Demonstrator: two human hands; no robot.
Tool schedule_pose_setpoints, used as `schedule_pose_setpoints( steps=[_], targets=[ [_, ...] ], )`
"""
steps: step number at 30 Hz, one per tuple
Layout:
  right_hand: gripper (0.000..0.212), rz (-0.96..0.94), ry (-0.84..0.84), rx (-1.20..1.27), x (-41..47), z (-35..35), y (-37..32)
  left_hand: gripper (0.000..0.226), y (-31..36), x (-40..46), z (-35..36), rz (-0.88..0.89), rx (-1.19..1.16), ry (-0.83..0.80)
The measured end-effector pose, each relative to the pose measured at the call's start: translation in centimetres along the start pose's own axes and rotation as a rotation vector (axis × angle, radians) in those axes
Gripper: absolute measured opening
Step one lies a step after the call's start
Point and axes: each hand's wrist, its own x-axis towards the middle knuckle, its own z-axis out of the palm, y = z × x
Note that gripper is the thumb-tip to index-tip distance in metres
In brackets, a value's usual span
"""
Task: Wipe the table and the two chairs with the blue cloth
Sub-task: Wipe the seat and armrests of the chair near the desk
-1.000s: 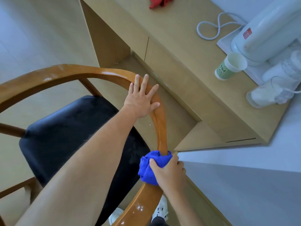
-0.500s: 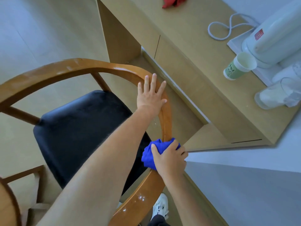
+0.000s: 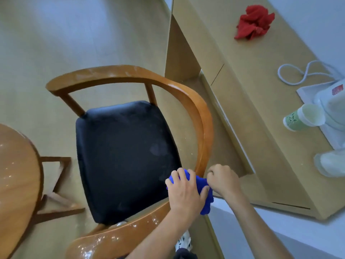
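The blue cloth is bunched on the chair's curved wooden back rail, at its near right part. My left hand lies over the cloth with its fingers curled round it. My right hand is curled in a fist against the cloth's right side and holds its edge. The chair's black seat is in the middle of the view. The round wooden table shows at the left edge. Only one chair is visible.
A long light-wood desk stands close to the right of the chair. On it lie a red cloth, a white cable, a paper cup and a white appliance. Bare floor lies beyond the chair.
My left hand left the upper rail and came down onto the blue cloth beside my right hand. The view rose and now shows the whole chair and the table's edge.
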Motion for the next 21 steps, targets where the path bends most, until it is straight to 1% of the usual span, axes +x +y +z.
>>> schedule_pose_setpoints(
  steps=[1, 2, 3, 4, 5, 7, 9, 12, 13, 15, 17, 18, 19, 21],
  targets=[
    [0.025, -0.122, 0.13, 0.118, 0.6, 0.2, 0.2, 0.065, 1.0, -0.4, 0.2, -0.053, -0.021, -0.035],
    [0.027, -0.263, 0.202, 0.255, 1.2, 0.5, 0.1, 0.074, 2.0, -0.6, 0.5, -0.12, -0.041, -0.075],
    [0.028, -0.389, 0.197, 0.362, 1.8, 0.9, -0.1, 0.081, 3.1, -0.7, 0.7, -0.196, -0.058, -0.108],
    [0.029, -0.48, 0.14, 0.428, 2.3, 1.4, -0.2, 0.083, 4.0, -0.6, 0.8, -0.264, -0.079, -0.129],
    [0.03, -0.539, 0.065, 0.465, 2.9, 1.9, -0.4, 0.082, 4.8, -0.4, 1.0, -0.314, -0.095, -0.14],
    [0.033, -0.587, -0.097, 0.476, 3.7, 3.0, -0.7, 0.072, 5.4, -0.2, 1.7, -0.365, -0.103, -0.129],
    [0.042, -0.664, -0.141, 0.467, 4.3, 4.0, -0.9, 0.07, 4.8, -0.2, 2.7, -0.324, -0.105, -0.071],
    [0.05, -0.746, -0.113, 0.511, 4.9, 5.2, -0.9, 0.069, 3.1, -1.0, 3.9, -0.176, -0.113, 0.085],
    [0.053, -0.769, -0.106, 0.484, 5.0, 5.4, -0.7, 0.069, 2.4, -1.5, 4.2, -0.125, -0.121, 0.133],
    [0.054, -0.802, -0.071, 0.32, 5.2, 5.9, -0.5, 0.066, 0.9, -3.0, 4.5, -0.052, -0.147, 0.195],
    [0.044, -0.822, 0.069, 0.088, 5.2, 6.9, -0.3, 0.062, -1.2, -5.2, 4.6, -0.015, -0.169, 0.215],
    [0.041, -0.826, 0.152, 0.018, 5.1, 7.5, -0.2, 0.06, -2.5, -6.4, 4.8, -0.011, -0.18, 0.23],
    [0.041, -0.825, 0.22, -0.024, 5.0, 7.8, -0.3, 0.059, -4.0, -7.7, 4.8, -0.017, -0.187, 0.244],
    [0.044, -0.813, 0.288, -0.093, 4.9, 8.3, -0.5, 0.06, -7.5, -10.4, 4.4, -0.052, -0.194, 0.294]
  ],
)
